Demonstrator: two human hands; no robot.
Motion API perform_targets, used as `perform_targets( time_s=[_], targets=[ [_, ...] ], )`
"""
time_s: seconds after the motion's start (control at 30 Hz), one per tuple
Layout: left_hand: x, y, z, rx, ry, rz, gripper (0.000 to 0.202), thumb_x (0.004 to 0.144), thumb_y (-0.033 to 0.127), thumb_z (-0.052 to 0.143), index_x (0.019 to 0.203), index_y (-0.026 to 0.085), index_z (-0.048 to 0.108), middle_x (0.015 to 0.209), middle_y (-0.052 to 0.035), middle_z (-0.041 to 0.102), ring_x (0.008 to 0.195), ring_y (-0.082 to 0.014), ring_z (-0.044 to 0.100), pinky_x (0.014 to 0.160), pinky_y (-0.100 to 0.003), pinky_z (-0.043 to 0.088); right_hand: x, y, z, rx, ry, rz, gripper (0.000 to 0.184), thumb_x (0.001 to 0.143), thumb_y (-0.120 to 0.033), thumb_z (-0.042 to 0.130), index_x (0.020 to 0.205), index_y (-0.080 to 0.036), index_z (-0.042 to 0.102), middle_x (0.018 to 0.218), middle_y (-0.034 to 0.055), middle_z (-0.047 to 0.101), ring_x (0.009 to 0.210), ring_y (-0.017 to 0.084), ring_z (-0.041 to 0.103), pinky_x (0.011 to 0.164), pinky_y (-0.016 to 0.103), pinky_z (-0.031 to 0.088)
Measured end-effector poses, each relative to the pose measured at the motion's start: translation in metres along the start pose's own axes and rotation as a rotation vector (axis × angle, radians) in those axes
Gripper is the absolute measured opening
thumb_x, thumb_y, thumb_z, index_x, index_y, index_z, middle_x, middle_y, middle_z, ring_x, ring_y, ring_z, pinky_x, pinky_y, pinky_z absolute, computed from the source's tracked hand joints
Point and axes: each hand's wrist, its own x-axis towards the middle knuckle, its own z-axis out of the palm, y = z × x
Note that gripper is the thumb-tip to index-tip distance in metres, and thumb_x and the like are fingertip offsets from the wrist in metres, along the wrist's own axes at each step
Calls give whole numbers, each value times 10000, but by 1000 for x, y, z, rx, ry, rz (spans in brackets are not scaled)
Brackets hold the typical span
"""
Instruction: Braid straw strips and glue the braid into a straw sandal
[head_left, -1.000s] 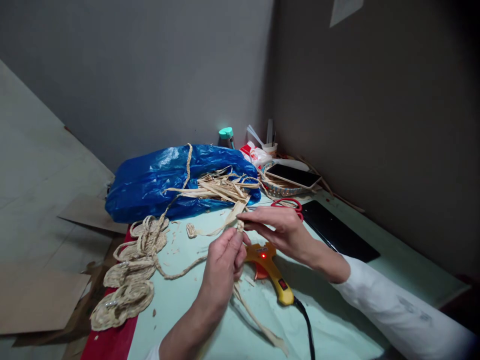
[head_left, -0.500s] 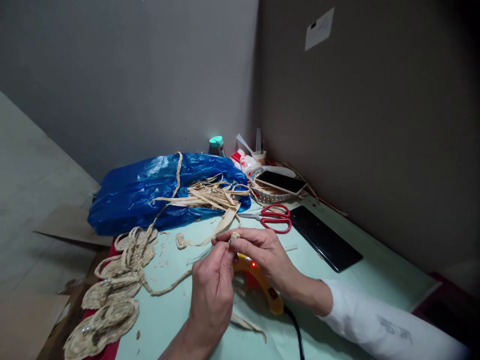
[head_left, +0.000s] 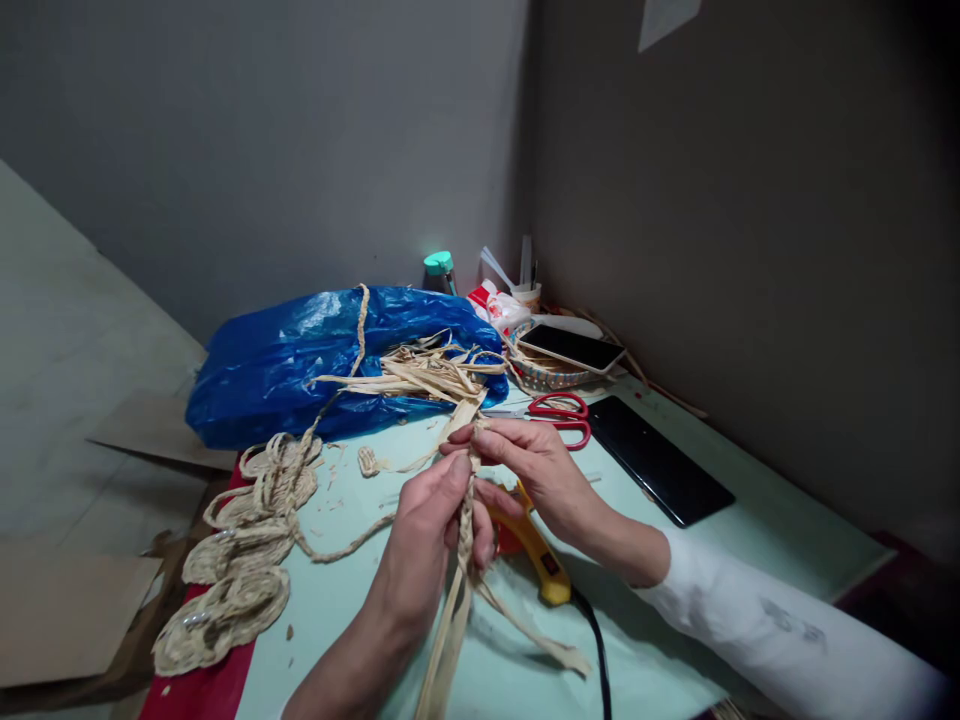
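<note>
In the head view a braid of pale dried husk strips (head_left: 466, 525) runs down between my two hands, with loose strands hanging from its lower end. My left hand (head_left: 427, 520) is closed on the braid, thumb on top. The fingers of my right hand (head_left: 536, 468) pinch the upper end of the same braid. Below my right hand lies a yellow glue gun (head_left: 551, 575), partly hidden, with a black cord. Just beyond that hand are red-handled scissors (head_left: 576, 436). A plaited cord (head_left: 341, 552) runs from near my left hand to looped braid pieces (head_left: 225, 610) on the left.
A blue plastic bag (head_left: 277, 350) holding loose husk strips (head_left: 431, 372) lies at the back. On the right is a black tablet-like slab (head_left: 660, 460). Behind it, a phone (head_left: 574, 348) rests on a small woven basket (head_left: 540, 376). A green-capped bottle (head_left: 439, 265) stands near the wall.
The braid has turned downward, so its length and hanging strands now show between my hands. Both hands have moved slightly up in the view, which has itself shifted a little.
</note>
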Motion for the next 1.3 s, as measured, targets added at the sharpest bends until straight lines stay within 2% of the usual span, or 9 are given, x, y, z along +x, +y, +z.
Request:
perform_targets(
  time_s=[0.2, 0.4, 0.67, 0.8, 0.9, 1.0, 1.1, 1.2, 1.3],
  targets=[
    [3, 0, 0, -103, 33, -63, 298, 930, 390, 498, 977, 116, 607, 642, -41, 677, 393, -87, 490, 421, -198, 403, 2, 0, -4, -39, 42, -57, 197, 881, -335, 631, 878, -191, 766, 895, 42, 773, 870, 183, 702, 766, 283, 534],
    [7, -6, -6, 13, 51, -46, 286, 901, 378, 542, 822, 114, 616, 605, -42, 681, 381, -83, 525, 418, -179, 393, -2, 5, -7, -270, 23, -246, 176, 929, -280, 588, 949, -222, 752, 973, 26, 759, 925, 181, 694, 845, 291, 515],
    [7, -10, -7, 97, 81, -41, 375, 873, 426, 561, 696, 107, 651, 475, -61, 654, 423, -130, 567, 492, -212, 427, -4, 9, -11, -742, 13, -811, 188, 947, -160, 538, 1056, -190, 689, 896, 53, 756, 807, 179, 659, 868, 393, 454],
    [5, -9, -7, 16, 44, -8, 271, 857, 352, 592, 765, 112, 678, 549, -34, 663, 479, -123, 560, 511, -211, 412, -1, 10, -17, -919, 1, -1012, 211, 948, -148, 524, 1121, -160, 644, 893, 57, 757, 812, 166, 688, 886, 404, 442],
    [1, -2, -7, -36, 6, -69, 235, 854, 310, 581, 877, 102, 687, 547, -20, 632, 446, -96, 499, 472, -197, 345, 2, 10, -22, -1039, -53, -1122, 241, 936, -198, 568, 1167, -140, 607, 957, 68, 769, 888, 184, 704, 937, 425, 435],
    [-2, 7, -9, -128, -69, -66, 223, 835, 240, 575, 978, 102, 677, 623, -17, 614, 495, -77, 469, 513, -194, 337, 4, 8, -26, -1103, -83, -1205, 299, 886, -164, 641, 1177, -117, 592, 1029, 84, 764, 961, 197, 698, 973, 433, 449],
    [-4, 15, -12, -194, -133, -30, 233, 783, 246, 606, 954, 101, 669, 684, -23, 588, 557, -82, 465, 556, -208, 341, 4, 4, -27, -1139, -119, -1244, 263, 902, -127, 597, 1164, -105, 604, 1091, 108, 746, 1006, 207, 688, 922, 410, 505],
    [-4, 17, -15, -87, -152, -22, 242, 821, 330, 625, 885, 98, 650, 690, -26, 570, 560, -77, 432, 535, -212, 306, 4, 1, -26, -1179, -140, -1255, 236, 923, -131, 554, 1148, -98, 619, 1097, 119, 742, 975, 229, 690, 829, 399, 547],
    [-2, 15, -16, 39, -129, -21, 264, 879, 336, 609, 796, 86, 615, 680, -15, 550, 519, -46, 369, 499, -204, 256, 4, 0, -26, -1205, -146, -1276, 225, 926, -107, 536, 1130, -68, 621, 1072, 135, 746, 934, 245, 697, 764, 397, 565]
  ],
)
